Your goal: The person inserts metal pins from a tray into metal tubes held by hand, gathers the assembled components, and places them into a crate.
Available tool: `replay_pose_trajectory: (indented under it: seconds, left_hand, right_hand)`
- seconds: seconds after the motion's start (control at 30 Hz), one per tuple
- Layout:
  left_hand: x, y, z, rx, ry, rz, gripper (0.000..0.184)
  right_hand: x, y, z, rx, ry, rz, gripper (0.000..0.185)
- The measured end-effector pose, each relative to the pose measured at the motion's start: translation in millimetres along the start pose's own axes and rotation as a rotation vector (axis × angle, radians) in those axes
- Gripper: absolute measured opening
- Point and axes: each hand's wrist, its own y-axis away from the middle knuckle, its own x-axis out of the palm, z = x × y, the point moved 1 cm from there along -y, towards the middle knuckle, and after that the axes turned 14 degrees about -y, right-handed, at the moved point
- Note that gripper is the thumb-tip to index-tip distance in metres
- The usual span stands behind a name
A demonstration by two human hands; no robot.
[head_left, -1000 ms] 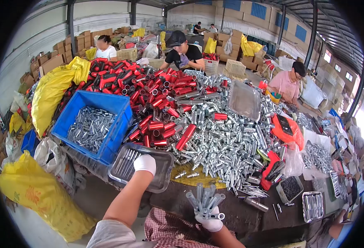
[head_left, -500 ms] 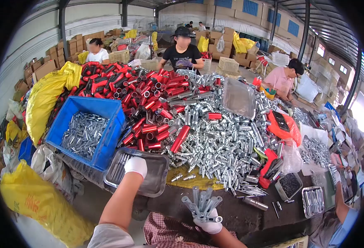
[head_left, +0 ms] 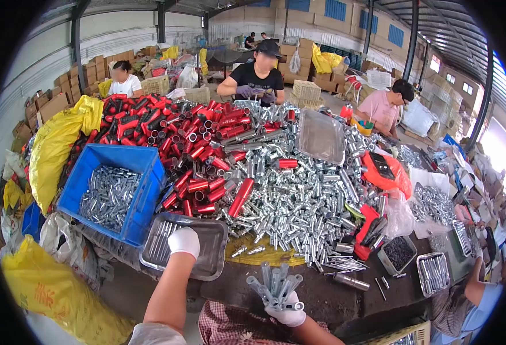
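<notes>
My left hand (head_left: 184, 241), in a white glove, is over a grey metal tray (head_left: 211, 253) at the table's near edge. Its fingers are hidden behind the back of the glove, beside a row of thin metal rods (head_left: 162, 237) lying in the tray's left part. Low in the middle of the view, my right hand (head_left: 287, 311), also gloved in white, is closed round a bunch of clear tubes (head_left: 275, 284) that fan upward. A blue crate (head_left: 144, 195) holding many small metal parts stands left of the tray.
Red cylinders (head_left: 207, 135) and silver metal parts (head_left: 287, 207) are heaped beyond the tray. An empty clear tray (head_left: 322, 137) lies on the heap. Several people work around the table. Yellow sacks (head_left: 57, 287) stand at the left. A tray of rods (head_left: 434, 275) lies at right.
The whole view has shifted, so the table's things appear further left. My left hand stays over the tray, and my right hand still holds the tubes. The co-worker in black now has both hands together.
</notes>
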Motion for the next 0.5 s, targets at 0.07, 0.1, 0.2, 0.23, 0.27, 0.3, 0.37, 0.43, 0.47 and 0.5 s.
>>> replay_pose_trajectory:
  seconds: [0.07,0.1,0.2,0.23,0.27,0.3,0.37,0.43,0.47,0.5]
  left_hand:
    - [-0.9,2.1,0.1,0.002,0.007,-0.004,0.020]
    - [-0.7,2.0,0.9,0.013,0.004,-0.011,0.020]
    - [0.9,0.5,2.7,0.028,0.011,0.006,0.021]
    - [0.8,-0.8,3.0,0.038,0.023,0.029,0.023]
    - [1.3,1.0,3.7,0.038,0.020,0.032,0.023]
    - [-0.2,0.6,3.7,0.038,0.016,0.042,0.023]
    - [-3.8,-0.8,2.9,0.045,0.010,0.052,0.023]
    - [-3.7,-0.7,3.7,0.063,-0.009,0.088,0.024]
    - [-3.0,-0.8,2.8,0.066,-0.012,0.090,0.024]
    - [-1.9,-1.5,2.6,0.044,0.007,0.082,0.024]
  right_hand:
    - [-1.2,1.9,-6.6,0.046,0.064,0.025,0.048]
    - [-1.0,0.6,-3.7,0.044,0.063,0.026,0.048]
    - [0.2,-2.5,3.7,-0.018,0.124,0.014,0.046]
    - [-0.5,-1.6,1.2,0.037,0.013,-0.015,0.046]
    - [0.4,1.4,-1.3,0.098,-0.100,-0.047,0.046]
    - [0.4,1.4,-2.7,0.096,-0.101,-0.048,0.046]
    - [-0.2,2.6,-4.1,0.089,-0.164,-0.084,0.047]
    - [-0.3,3.9,-3.0,0.133,-0.201,-0.078,0.048]
    - [-0.5,3.0,-2.7,0.167,-0.236,-0.062,0.049]
    - [-0.3,3.0,-2.9,0.146,-0.237,-0.062,0.052]
